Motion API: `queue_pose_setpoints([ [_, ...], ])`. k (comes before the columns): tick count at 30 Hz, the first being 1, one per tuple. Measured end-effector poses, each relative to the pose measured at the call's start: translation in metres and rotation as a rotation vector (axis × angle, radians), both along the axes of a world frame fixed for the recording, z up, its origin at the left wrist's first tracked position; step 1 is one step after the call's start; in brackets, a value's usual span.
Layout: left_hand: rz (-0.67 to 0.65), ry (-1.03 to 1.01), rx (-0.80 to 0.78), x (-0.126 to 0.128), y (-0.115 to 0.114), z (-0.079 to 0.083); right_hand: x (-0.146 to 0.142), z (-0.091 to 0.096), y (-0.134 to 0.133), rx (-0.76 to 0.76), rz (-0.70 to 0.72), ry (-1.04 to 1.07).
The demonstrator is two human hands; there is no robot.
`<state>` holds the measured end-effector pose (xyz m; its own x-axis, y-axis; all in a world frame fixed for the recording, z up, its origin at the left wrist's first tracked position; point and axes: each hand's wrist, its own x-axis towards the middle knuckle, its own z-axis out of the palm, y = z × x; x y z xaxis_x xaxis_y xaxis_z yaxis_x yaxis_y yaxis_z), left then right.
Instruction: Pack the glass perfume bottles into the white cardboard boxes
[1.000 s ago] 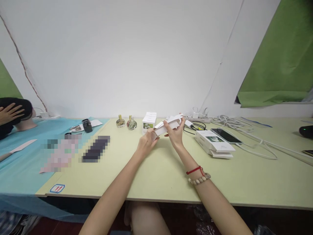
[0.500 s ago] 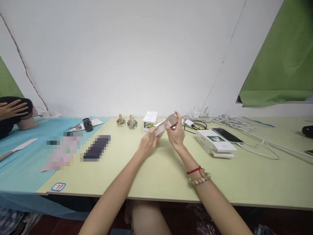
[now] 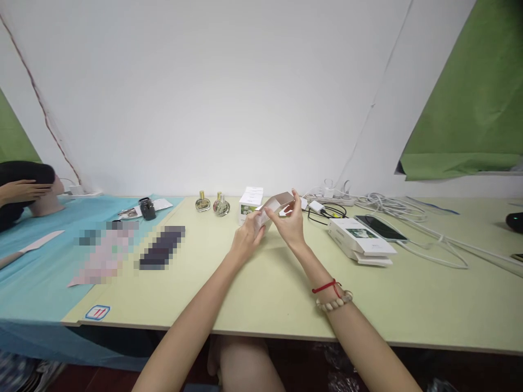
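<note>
The one camera sits on the person's head; it faces forward and down, near the table (image 3: 278,294); its view runs past left hand (image 3: 244,238) and right hand (image 3: 291,226) to the wall (image 3: 261,98).

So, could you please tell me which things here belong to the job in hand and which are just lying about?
Apparently in the job:
open white carton, held in left hand and right hand
white cartons to the right
white packaging just beyond
glass bottles, probably

Apparently just lying about:
phone
tangled white cables
dark jar
knife-like tool
</note>
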<state>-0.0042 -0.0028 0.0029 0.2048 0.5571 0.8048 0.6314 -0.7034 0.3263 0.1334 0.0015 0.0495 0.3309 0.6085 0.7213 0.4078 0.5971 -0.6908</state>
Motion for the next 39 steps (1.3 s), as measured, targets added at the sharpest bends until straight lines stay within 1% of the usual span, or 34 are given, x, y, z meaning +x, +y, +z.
queue_pose_setpoints([
  [3,0.008,0.01,0.005,0.0,0.0,-0.001,0.001,0.003,-0.001,0.02,-0.046,-0.019],
  [8,0.003,0.034,0.023,0.0,0.001,-0.002,0.004,0.008,-0.004,0.099,-0.063,-0.083],
  [13,-0.008,0.038,0.018,0.0,0.002,-0.004,0.006,0.009,-0.006,0.091,-0.11,-0.15],
  [15,-0.014,0.007,-0.003,0.001,0.002,-0.004,0.006,0.009,-0.007,0.083,-0.099,-0.166],
  [17,-0.029,-0.019,-0.037,0.001,0.001,-0.003,0.005,0.008,-0.008,0.087,-0.037,-0.151],
  [22,-0.098,-0.044,-0.137,0.0,-0.003,0.0,0.0,0.009,-0.013,0.088,0.227,0.001],
  [24,-0.127,-0.067,-0.147,0.0,-0.003,-0.001,-0.002,0.01,-0.017,0.1,0.263,0.03],
  [26,-0.157,-0.089,-0.152,0.001,-0.002,-0.003,-0.004,0.012,-0.021,0.112,0.241,0.031],
  [28,-0.18,-0.105,-0.156,0.002,0.0,-0.004,-0.004,0.014,-0.023,0.122,0.19,0.019],
  [33,-0.219,-0.131,-0.174,0.002,0.001,-0.006,-0.002,0.015,-0.021,0.18,0.071,-0.055],
  [39,-0.254,-0.13,-0.174,0.003,0.001,-0.006,0.003,0.017,-0.021,0.175,0.017,-0.154],
])
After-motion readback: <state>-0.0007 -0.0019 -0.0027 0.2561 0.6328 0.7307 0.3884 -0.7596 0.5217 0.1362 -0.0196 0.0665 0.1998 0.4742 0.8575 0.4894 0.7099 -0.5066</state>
